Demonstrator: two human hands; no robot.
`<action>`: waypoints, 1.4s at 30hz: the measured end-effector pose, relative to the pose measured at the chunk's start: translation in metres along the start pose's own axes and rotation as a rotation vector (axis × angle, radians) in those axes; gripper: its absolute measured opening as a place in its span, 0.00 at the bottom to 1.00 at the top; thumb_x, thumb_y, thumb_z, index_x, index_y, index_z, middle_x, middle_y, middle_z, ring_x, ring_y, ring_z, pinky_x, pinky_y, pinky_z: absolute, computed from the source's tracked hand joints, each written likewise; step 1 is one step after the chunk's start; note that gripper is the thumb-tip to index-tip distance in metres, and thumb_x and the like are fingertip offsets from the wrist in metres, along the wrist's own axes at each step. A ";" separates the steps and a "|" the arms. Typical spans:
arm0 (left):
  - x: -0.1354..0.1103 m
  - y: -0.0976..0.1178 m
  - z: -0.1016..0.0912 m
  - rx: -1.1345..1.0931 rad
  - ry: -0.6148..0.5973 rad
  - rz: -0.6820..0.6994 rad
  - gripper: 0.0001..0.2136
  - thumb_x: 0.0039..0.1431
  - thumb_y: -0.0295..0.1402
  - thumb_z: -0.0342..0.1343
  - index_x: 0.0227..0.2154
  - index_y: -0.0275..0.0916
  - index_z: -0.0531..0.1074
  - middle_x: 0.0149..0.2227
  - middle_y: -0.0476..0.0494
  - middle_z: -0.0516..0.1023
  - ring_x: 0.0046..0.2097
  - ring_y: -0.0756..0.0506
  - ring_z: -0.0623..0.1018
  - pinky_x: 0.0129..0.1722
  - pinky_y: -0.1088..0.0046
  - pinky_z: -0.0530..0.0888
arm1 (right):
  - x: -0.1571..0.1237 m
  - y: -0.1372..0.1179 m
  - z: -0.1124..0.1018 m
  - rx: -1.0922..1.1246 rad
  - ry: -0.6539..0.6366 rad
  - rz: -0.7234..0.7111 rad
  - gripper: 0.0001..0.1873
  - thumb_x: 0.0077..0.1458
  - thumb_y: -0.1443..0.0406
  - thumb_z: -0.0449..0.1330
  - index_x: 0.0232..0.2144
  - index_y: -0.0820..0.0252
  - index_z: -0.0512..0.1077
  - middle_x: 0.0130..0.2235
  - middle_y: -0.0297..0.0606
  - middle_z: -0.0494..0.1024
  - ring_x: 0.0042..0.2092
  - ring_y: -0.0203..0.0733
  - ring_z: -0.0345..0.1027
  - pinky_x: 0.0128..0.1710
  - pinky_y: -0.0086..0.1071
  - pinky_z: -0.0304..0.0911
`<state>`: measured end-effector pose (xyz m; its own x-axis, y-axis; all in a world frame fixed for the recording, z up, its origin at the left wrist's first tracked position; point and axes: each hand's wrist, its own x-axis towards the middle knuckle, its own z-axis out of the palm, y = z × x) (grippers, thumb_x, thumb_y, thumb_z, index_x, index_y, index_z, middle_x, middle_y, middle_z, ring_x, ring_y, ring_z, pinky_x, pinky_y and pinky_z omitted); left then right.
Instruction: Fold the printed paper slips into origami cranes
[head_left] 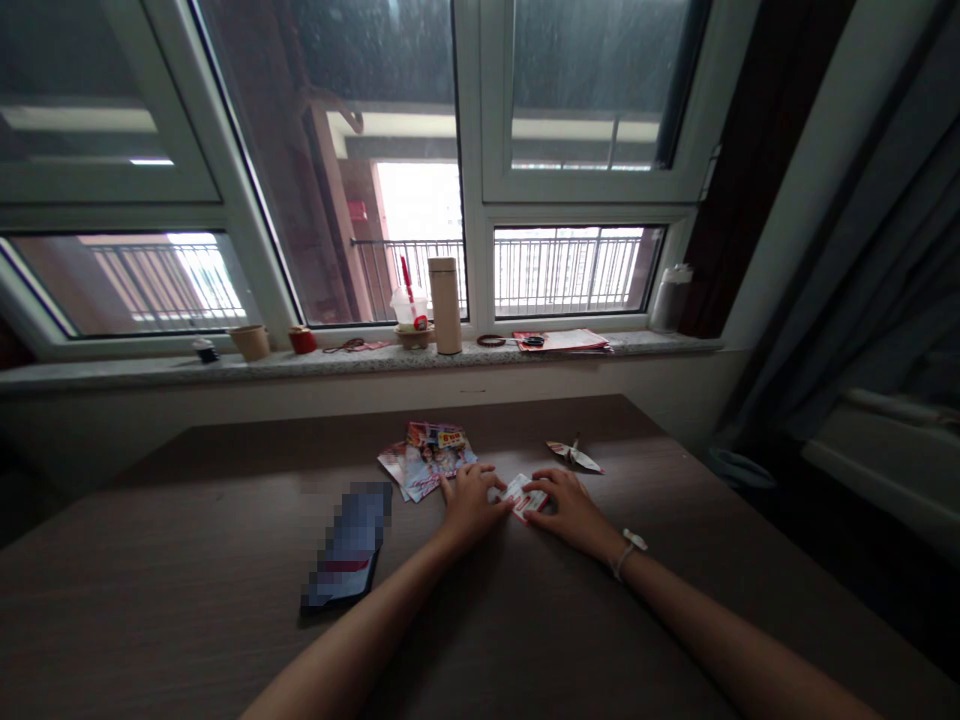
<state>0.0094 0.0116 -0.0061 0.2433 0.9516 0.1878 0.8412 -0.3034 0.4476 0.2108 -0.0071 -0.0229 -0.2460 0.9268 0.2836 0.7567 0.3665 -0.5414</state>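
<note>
A small folded paper (519, 488), white with red print, lies on the dark wooden table between my two hands. My left hand (472, 500) holds its left edge with thumb and fingertips. From the right, my right hand (576, 508) grips the opposite edge, its fingers curved over the paper and thumb at the near corner. Just beyond my right hand sits a folded paper crane (576, 455). Several colourful printed sheets (431, 462) overlap behind my left hand.
A phone (349, 550), its screen blurred out, lies left of my left forearm. Along the windowsill (360, 362) stand a tan flask (445, 305), a plastic cup with a red straw (409, 308), a brown paper cup (250, 342), papers (570, 341) and a bottle (672, 298).
</note>
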 end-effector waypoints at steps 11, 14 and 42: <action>-0.003 0.000 0.005 0.096 0.055 0.104 0.08 0.59 0.43 0.58 0.38 0.51 0.79 0.59 0.46 0.68 0.63 0.34 0.59 0.60 0.33 0.42 | -0.001 -0.001 0.000 -0.018 0.016 0.000 0.22 0.50 0.58 0.65 0.47 0.56 0.70 0.54 0.42 0.69 0.57 0.49 0.59 0.58 0.43 0.54; -0.002 -0.001 0.007 0.109 0.081 0.123 0.09 0.57 0.44 0.60 0.38 0.50 0.79 0.58 0.46 0.69 0.62 0.34 0.60 0.60 0.31 0.40 | -0.001 -0.003 -0.001 -0.017 0.015 0.007 0.21 0.50 0.58 0.65 0.46 0.55 0.70 0.53 0.41 0.69 0.57 0.49 0.59 0.58 0.44 0.54; -0.005 0.004 0.000 0.321 0.075 0.146 0.22 0.56 0.55 0.52 0.53 0.62 0.71 0.64 0.48 0.63 0.66 0.27 0.52 0.60 0.33 0.31 | -0.001 0.000 0.000 -0.035 -0.001 0.012 0.22 0.50 0.57 0.64 0.48 0.53 0.71 0.54 0.41 0.67 0.58 0.48 0.58 0.60 0.42 0.53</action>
<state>0.0115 0.0061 -0.0056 0.3455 0.8896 0.2987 0.9121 -0.3932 0.1160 0.2109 -0.0083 -0.0234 -0.2377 0.9312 0.2764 0.7801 0.3526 -0.5168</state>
